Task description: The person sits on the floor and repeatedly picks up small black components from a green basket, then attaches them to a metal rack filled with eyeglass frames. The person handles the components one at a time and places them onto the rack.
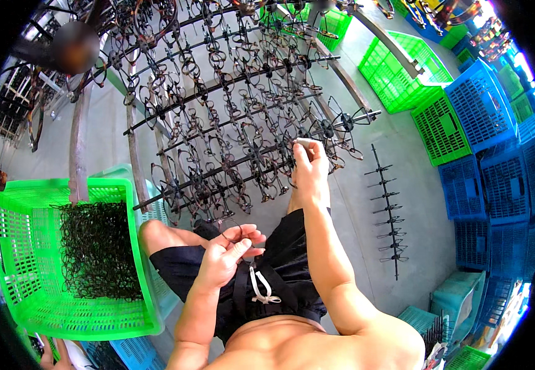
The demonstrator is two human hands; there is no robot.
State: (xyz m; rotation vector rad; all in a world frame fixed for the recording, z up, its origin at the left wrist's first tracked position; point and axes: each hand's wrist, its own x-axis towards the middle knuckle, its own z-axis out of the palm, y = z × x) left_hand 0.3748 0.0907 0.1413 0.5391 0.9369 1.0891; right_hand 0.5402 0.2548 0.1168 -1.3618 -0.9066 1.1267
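Observation:
My left hand (229, 254) is in front of my lap, fingers curled, pinching a thin dark eyeglass frame (230, 224) whose loop rises above the fingertips. Reaching forward, my right hand (312, 165) is closed at the right part of the nearest dark rod (218, 166), thumb against fingers, a pale covering on a fingertip. Whatever it pinches is hidden by the fingers. Many brown and black eyeglass frames (209, 194) hang from clips along the rods, which rest in tiers on a rack ahead of me.
A green basket (14, 246) at my left holds a heap of dark eyeglass frames (98, 253). On the grey floor to the right lies a rod with cross-pins (386, 209). Green crates (397, 68) and stacked blue crates (480, 108) line the right side. A metal bar (79, 145) stands at left.

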